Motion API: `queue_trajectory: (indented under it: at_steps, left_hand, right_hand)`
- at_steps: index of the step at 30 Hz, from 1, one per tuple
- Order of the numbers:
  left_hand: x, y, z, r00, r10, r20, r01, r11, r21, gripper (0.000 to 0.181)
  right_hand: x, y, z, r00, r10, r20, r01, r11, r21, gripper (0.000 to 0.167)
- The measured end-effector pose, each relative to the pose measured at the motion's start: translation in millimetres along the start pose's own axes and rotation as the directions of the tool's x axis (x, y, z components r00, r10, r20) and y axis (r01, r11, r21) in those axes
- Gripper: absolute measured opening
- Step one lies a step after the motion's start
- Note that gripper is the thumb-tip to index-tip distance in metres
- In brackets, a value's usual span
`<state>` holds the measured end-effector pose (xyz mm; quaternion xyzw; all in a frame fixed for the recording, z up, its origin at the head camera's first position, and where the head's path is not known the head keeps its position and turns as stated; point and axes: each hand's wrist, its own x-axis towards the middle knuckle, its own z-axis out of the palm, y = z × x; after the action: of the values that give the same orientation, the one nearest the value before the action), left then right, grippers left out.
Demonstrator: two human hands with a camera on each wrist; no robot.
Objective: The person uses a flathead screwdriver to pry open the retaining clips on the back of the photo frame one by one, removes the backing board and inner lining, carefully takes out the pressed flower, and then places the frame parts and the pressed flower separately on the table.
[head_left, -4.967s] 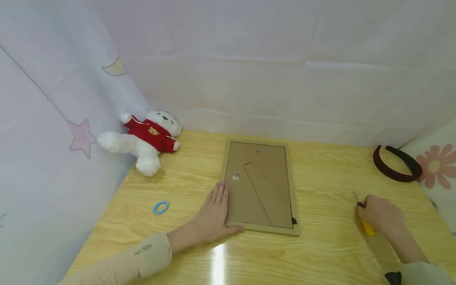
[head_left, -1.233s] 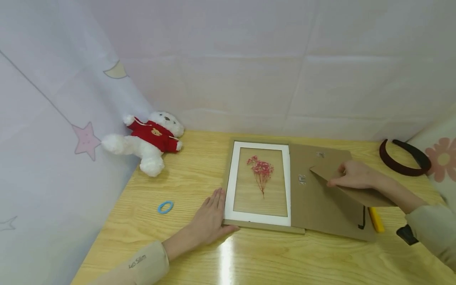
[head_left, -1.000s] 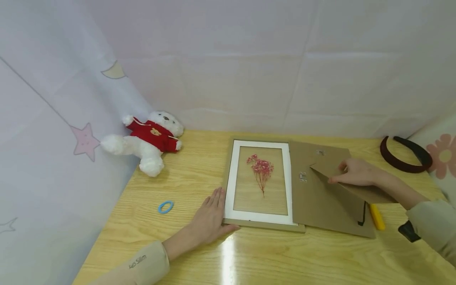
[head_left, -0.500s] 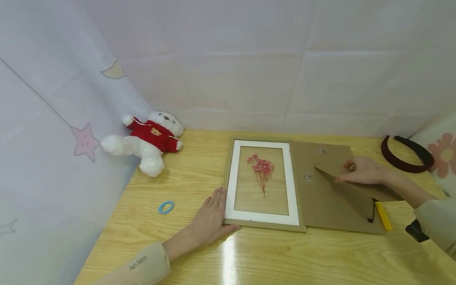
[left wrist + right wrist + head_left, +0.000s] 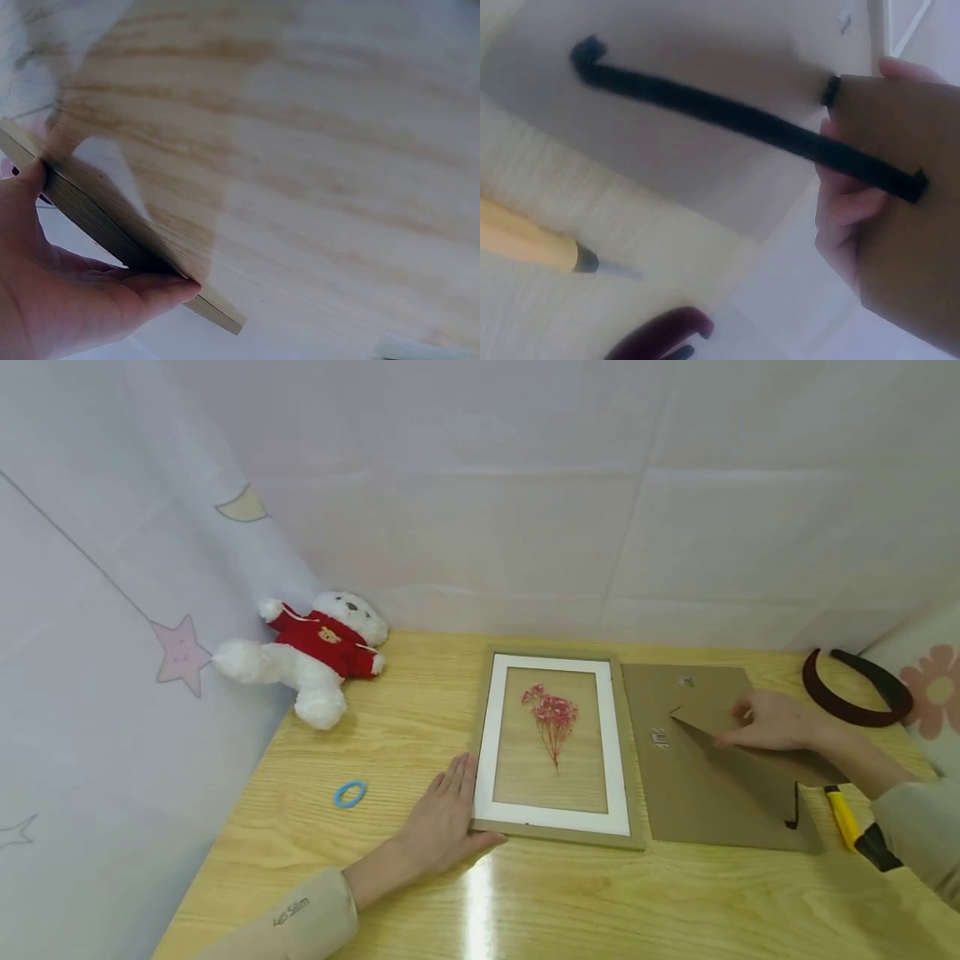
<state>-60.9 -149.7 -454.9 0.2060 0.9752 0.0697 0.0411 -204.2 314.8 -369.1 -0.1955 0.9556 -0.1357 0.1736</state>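
A picture frame (image 5: 558,835) lies face down on the wooden table, showing its white mat (image 5: 551,816) and a pink dried flower sprig (image 5: 555,718) under glass. My left hand (image 5: 442,822) rests straight fingers along the frame's left edge, thumb at its near edge. To the frame's right, a small gap apart, is the brown backing board (image 5: 720,810) with metal hangers. My right hand (image 5: 783,722) pinches the board's stand flap (image 5: 915,247), which is lifted. A black ribbon (image 5: 742,127) joins flap and board.
A yellow-handled screwdriver (image 5: 843,818) lies right of the board, partly behind the sleeve. Farther back is a dark red headband (image 5: 851,714). A white teddy bear (image 5: 318,639) in a red top sits at the back left. A blue ring (image 5: 349,794) lies left of my left hand.
Five seconds ago the board was in the frame and my right hand held the screwdriver. Over the last second the board has slid right, off the frame's edge. My left hand has stayed put.
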Motion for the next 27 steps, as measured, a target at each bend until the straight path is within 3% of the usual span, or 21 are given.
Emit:
queue_trajectory:
  at_steps: [7,12,16,20,23,27]
  left_hand:
    - [-0.6,0.0,1.7,1.000,-0.007,0.002,0.007,1.000,-0.005,0.114]
    - [0.2,0.0,1.5,1.000,-0.001,-0.005,0.001,1.000,-0.006,0.113]
    - [1.1,-0.3,1.1,1.000,-0.004,-0.008,0.004,1.000,0.004,0.113]
    - [0.6,-1.1,2.2,1.000,-0.008,-0.005,0.008,1.000,-0.002,0.114]
    - [-0.1,-1.7,3.3,1.000,-0.008,-0.009,0.008,1.000,0.002,0.114]
    - [0.0,-1.1,3.8,0.999,-0.006,-0.033,0.006,1.000,0.002,0.113]
  right_hand:
    - [2.1,-1.4,7.1,0.999,0.040,0.002,-0.040,0.999,0.002,0.074]
    - [0.7,-1.5,19.0,0.997,0.038,-0.068,-0.038,0.999,0.007,0.072]
    - [-3.6,-2.1,36.6,0.991,0.021,-0.132,-0.028,0.999,-0.045,0.073]
    - [-9.6,1.9,54.8,0.985,0.069,-0.156,-0.074,0.997,-0.023,0.075]
    - [-13.9,15.7,58.6,0.967,0.156,-0.203,-0.148,0.988,0.053,0.075]
    - [-26.2,50.7,50.7,0.904,0.355,-0.240,-0.347,0.935,0.078,0.077]
